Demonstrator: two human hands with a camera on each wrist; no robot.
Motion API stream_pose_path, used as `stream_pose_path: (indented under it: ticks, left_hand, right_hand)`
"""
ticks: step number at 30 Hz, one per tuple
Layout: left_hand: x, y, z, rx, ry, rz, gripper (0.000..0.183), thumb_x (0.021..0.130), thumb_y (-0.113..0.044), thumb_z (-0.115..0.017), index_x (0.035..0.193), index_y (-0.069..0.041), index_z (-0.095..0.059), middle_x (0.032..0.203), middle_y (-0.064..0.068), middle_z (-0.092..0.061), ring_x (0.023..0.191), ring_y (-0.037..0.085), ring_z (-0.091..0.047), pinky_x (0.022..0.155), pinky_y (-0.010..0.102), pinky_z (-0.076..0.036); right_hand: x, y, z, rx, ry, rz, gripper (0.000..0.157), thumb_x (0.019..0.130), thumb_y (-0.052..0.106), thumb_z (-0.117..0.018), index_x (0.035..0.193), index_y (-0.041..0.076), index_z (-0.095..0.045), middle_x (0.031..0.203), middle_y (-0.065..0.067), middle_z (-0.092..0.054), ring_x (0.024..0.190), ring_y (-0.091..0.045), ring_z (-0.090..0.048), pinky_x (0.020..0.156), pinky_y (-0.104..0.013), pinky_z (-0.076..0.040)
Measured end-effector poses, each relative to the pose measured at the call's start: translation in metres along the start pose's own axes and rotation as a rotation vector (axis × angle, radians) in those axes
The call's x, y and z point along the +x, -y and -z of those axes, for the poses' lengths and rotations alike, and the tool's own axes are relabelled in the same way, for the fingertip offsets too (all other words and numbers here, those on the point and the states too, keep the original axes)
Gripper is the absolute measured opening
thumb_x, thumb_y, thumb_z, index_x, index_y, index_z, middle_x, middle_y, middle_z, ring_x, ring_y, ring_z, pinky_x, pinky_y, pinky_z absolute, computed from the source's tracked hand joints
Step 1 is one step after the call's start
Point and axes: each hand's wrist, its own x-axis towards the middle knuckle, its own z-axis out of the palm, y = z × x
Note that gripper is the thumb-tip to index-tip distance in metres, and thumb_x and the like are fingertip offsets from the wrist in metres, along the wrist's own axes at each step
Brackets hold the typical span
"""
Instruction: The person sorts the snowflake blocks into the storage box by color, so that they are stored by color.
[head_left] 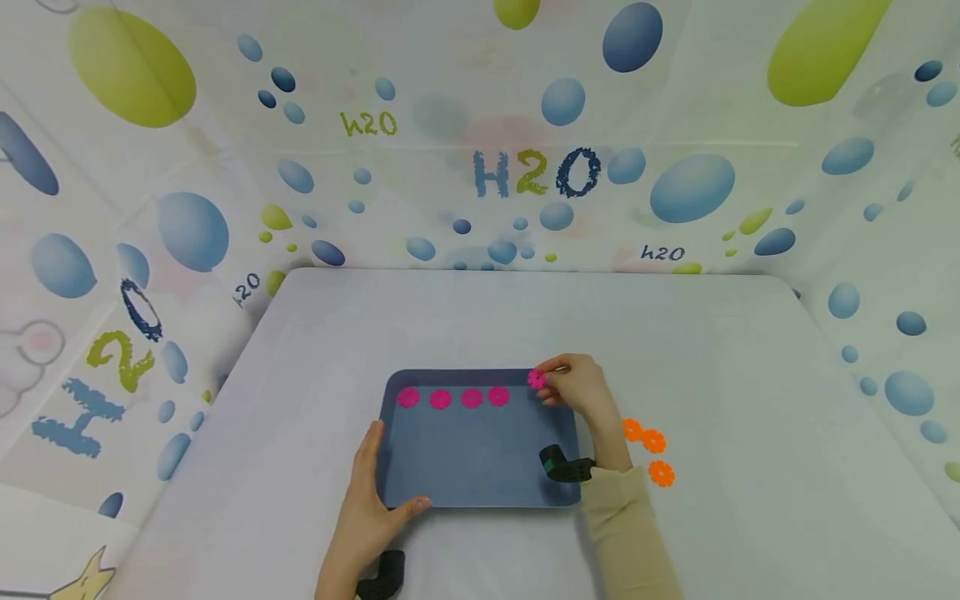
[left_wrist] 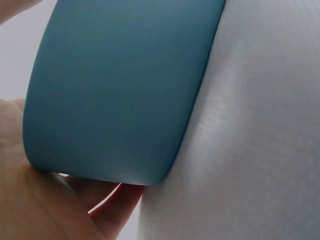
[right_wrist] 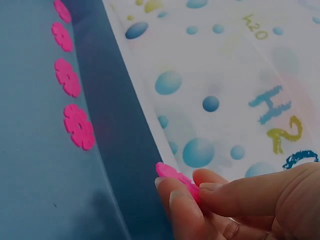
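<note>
A blue-grey rectangular tray [head_left: 480, 450] lies on the table. My left hand [head_left: 372, 492] holds its near left corner, thumb at the front rim and fingers along the left side. In the left wrist view, fingers [left_wrist: 112, 210] show below the tray edge. My right hand [head_left: 576, 387] pinches a pink notched flower-shaped disc [right_wrist: 175, 175] between thumb and fingers, over the tray's far right corner. Several matching pink discs [head_left: 440, 399] lie flat in a row inside the tray, near the far wall. The right wrist view shows the held disc tilted, close to the tray's far rim.
Three orange notched discs [head_left: 662, 473] lie on the white table [head_left: 750, 375], right of the tray beside the right forearm. A curtain [head_left: 450, 108] printed with blue and green drops and "H2O" hangs behind the table and along its sides.
</note>
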Motion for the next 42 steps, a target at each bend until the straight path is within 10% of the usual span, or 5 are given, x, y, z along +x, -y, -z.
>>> stream_pose_path:
  ticks: [16,24,32,42]
  left_hand:
    - [0.000,0.001,-0.001,0.000,-0.028,-0.047,0.119,0.065,-0.027,-0.089,0.156,-0.016,-0.015,0.159,0.021,-0.021,0.141,0.050,-0.025,0.101,-0.002,-0.006]
    - [0.001,0.001,-0.001,0.013,-0.001,0.009,0.119,0.065,-0.027,-0.089,0.157,-0.016,-0.014,0.160,0.019,-0.019,0.143,0.047,-0.023,0.114,0.049,-0.026]
    - [0.002,0.003,-0.003,0.020,0.000,0.029,0.121,0.063,-0.027,-0.090,0.157,-0.018,-0.013,0.160,0.017,-0.019,0.144,0.044,-0.024,0.116,0.036,-0.023]
    - [0.002,0.003,-0.002,-0.005,0.010,0.021,0.123,0.063,-0.026,-0.090,0.157,-0.017,-0.012,0.160,0.020,-0.018,0.143,0.048,-0.022,0.106,0.066,-0.028]
  right_hand:
    - [0.003,-0.008,-0.032,-0.207,-0.009,0.005,0.020,0.092,-0.001,-0.054,0.105,-0.004,-0.069,0.083,-0.015,-0.071,0.062,-0.017,-0.067,0.059,-0.029,-0.058]
    - [0.001,-0.008,-0.031,-0.263,-0.022,0.032,0.023,0.090,-0.001,-0.054,0.106,-0.004,-0.070,0.083,-0.016,-0.072,0.065,-0.018,-0.068,0.060,-0.027,-0.057]
    - [-0.006,-0.005,-0.020,-0.289,-0.050,0.146,0.024,0.090,0.005,-0.060,0.112,-0.002,-0.068,0.083,-0.013,-0.072,0.068,-0.021,-0.068,0.061,-0.028,-0.055]
    - [-0.021,-0.006,0.018,-0.100,-0.115,0.417,0.035,0.092,0.007,-0.064,0.127,0.008,-0.061,0.120,-0.013,-0.068,0.105,-0.028,-0.067,0.089,-0.038,-0.054]
